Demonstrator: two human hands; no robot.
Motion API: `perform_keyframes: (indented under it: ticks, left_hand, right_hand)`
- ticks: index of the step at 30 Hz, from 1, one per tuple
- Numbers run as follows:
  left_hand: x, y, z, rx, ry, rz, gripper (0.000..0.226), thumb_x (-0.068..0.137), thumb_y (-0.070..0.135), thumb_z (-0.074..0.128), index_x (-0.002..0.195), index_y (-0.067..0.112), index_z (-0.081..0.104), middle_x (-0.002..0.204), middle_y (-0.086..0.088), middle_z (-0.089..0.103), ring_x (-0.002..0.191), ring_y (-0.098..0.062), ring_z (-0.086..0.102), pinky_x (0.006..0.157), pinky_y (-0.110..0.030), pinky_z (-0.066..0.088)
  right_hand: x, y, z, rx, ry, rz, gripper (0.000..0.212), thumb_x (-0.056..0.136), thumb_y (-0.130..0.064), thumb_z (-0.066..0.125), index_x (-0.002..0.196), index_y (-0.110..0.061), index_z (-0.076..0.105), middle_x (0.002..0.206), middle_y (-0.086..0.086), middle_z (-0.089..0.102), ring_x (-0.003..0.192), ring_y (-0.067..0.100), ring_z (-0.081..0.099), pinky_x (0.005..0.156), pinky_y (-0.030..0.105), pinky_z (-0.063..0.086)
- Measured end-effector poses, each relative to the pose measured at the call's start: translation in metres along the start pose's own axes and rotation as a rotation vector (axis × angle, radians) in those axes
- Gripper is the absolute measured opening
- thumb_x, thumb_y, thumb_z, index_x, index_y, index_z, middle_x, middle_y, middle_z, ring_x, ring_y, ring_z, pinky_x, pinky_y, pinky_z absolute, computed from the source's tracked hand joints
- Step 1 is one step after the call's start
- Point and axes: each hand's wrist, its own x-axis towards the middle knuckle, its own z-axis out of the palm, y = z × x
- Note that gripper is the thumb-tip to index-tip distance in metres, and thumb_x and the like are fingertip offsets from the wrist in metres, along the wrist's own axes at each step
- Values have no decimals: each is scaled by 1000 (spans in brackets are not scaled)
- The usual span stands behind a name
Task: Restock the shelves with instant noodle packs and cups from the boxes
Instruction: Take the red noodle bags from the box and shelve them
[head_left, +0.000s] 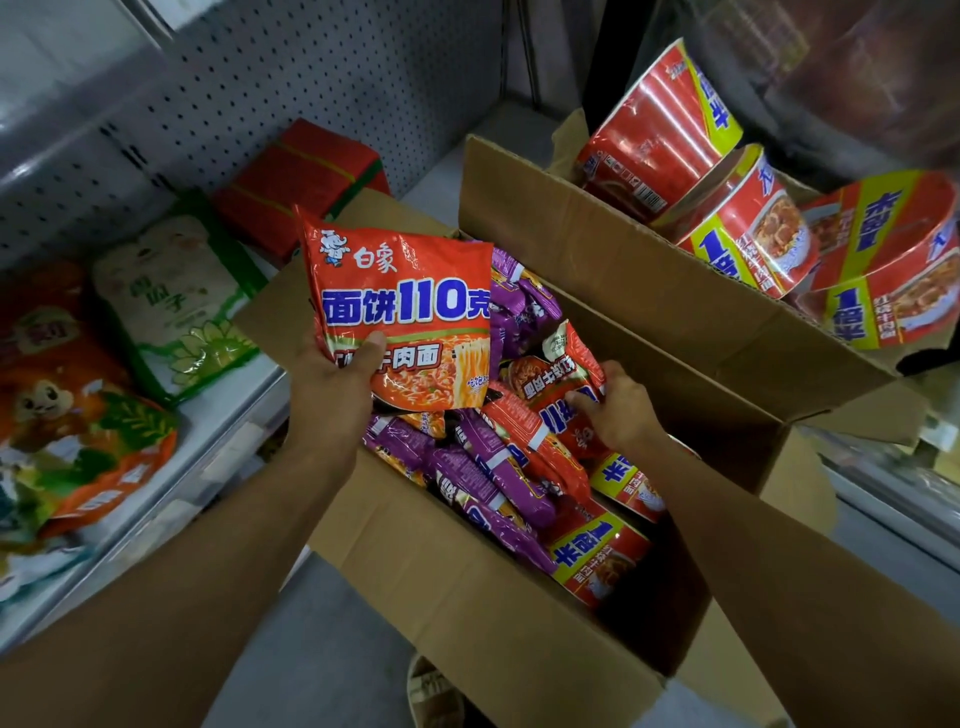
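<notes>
My left hand (332, 382) grips an orange-red instant noodle pack (405, 306) by its lower left corner and holds it upright above the open cardboard box (467, 587). Inside the box lie several purple packs (483, 467) and red packs, loosely heaped. My right hand (618, 410) reaches into the box and pinches a red noodle pack (558, 384) near its top edge. A second box (597, 249) behind holds large red and yellow noodle cups (748, 234), tipped on their sides.
A white shelf (228, 415) on the left carries bagged goods: an orange bag (72, 415), a green and white bag (176, 306) and red wrapped blocks (301, 182) against the pegboard back. A shoe (431, 691) shows on the floor below the box.
</notes>
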Motion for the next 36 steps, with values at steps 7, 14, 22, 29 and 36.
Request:
perform_keyframes:
  ticks: [7,14,22,29,36]
  left_hand:
    - [-8,15,-2,-33,48,19,28,93,17,59,119,14,50,94,11,62,72,5,62,58,-13,50]
    - [-21,44,-29,-73,103,19,31,92,16,60,121,11,52,100,6,64,85,-6,63,75,-27,52]
    - [-45,71,-66,-75,172,-9,36,91,18,63,123,8,50,108,-4,62,83,-16,62,66,-23,47]
    - [-64,61,-88,-94,184,-26,18,91,13,62,101,23,51,89,10,61,77,-5,60,67,-22,46]
    - [-64,28,-110,-17,240,-99,37,91,18,63,125,10,51,108,-3,64,90,-21,63,74,-29,48]
  right_hand:
    - [-13,-16,-35,-63,116,-85,50,86,-31,68,123,-6,43,119,16,62,103,31,64,86,44,54]
    - [-45,-70,-102,-140,85,-272,45,83,-28,71,120,-9,51,116,12,66,89,21,67,81,39,55]
    - [-67,-146,-135,-237,-81,-417,42,81,-22,74,119,-10,60,111,9,69,87,19,68,75,29,53]
    - [-57,-185,-107,-347,-469,-342,52,80,-28,75,127,-16,58,100,5,72,81,14,71,78,33,58]
    - [-29,-199,-52,-482,-528,-393,60,78,-28,77,132,-16,53,105,7,70,81,13,69,68,24,54]
